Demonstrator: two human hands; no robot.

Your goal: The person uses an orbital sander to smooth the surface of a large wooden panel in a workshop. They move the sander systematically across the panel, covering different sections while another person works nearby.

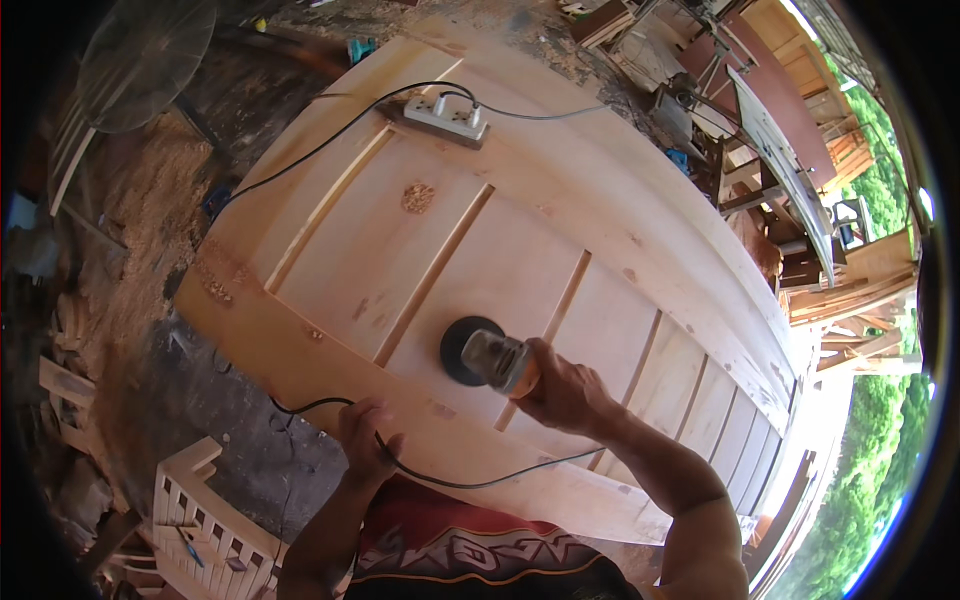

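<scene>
My right hand [566, 394] grips the orange body of an angle grinder [499, 360] fitted with a round dark sanding disc [457, 351]. The disc lies against a flat field of a large pale wooden panel [345, 270], between two of its crosswise strips. At the panel's near edge, my left hand [369, 442] has the black power cord [465, 484] in its fingers. The cord emerges on both sides of that hand and runs right, passing under my right forearm. Most of the left fingers are blurred.
A white power strip [446, 120] with plugs and cables rests on the panel's far side. Small sawdust piles [418, 198] dot the wood. A pedestal fan [146, 64] stands at left. Below it, wood shavings [161, 202] cover the floor. A slatted wooden piece [202, 525] stands lower left.
</scene>
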